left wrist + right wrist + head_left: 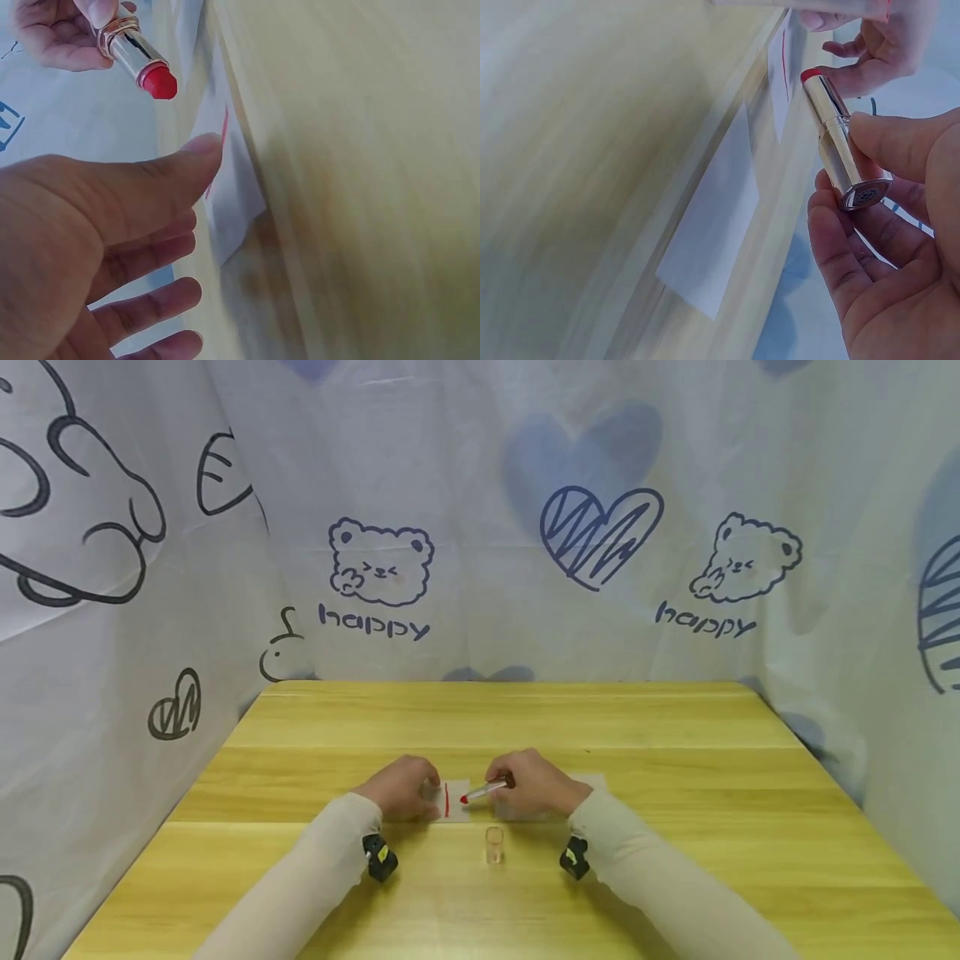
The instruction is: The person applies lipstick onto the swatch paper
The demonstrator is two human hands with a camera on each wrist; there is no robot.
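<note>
My right hand (536, 782) pinches an uncapped lipstick (835, 139) between thumb and fingers. Its red tip (160, 82) points left, over the paper with the mark. That small white paper (459, 810) lies on the table and bears one straight red line (447, 800). At the paper's left side is my left hand (407, 787), its thumb (169, 180) extended and overlapping the paper in the left wrist view, the other fingers loosely bent around nothing. Nearer to me, a see-through pinkish cap (494, 845) stands between the two forearms.
A second white paper (712, 217), without marks, lies to the right, partly under my right hand in the head view. The wooden table (480, 718) reaches back to a white cloth (480, 568) printed with bears and hearts. Cloth hangs at both sides too.
</note>
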